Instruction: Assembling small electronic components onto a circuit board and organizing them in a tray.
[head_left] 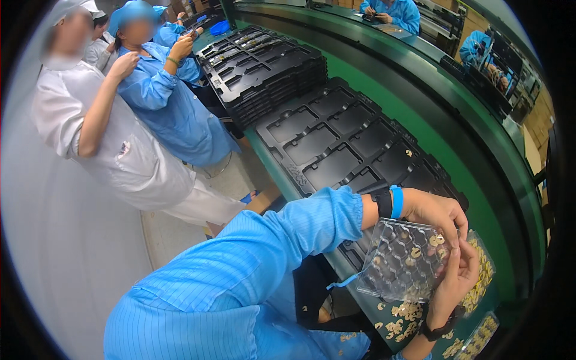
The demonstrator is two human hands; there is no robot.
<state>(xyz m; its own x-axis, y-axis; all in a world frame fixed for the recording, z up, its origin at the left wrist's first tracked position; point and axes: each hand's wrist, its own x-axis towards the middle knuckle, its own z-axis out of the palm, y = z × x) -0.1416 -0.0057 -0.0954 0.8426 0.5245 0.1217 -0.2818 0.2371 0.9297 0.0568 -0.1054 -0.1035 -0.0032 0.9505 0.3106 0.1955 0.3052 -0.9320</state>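
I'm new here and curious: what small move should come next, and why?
Perhaps the right hand should pick up a loose cream piece for the clear tray: it looks only partly filled, and many such pieces lie nearby.

well to the left of the hands (461, 275), a person in white (114, 144) stood near a person in blue (171, 102). beyond the hands, a stack of black trays (264, 66) rested on the green tabletop (399, 99), with a blue container (220, 27) farther off. across from them, a worker in blue (402, 14) leaned over something dark.

Loose pieces (410, 310) lie before the blister tray (390, 261), stacked trays (276, 97) beyond.
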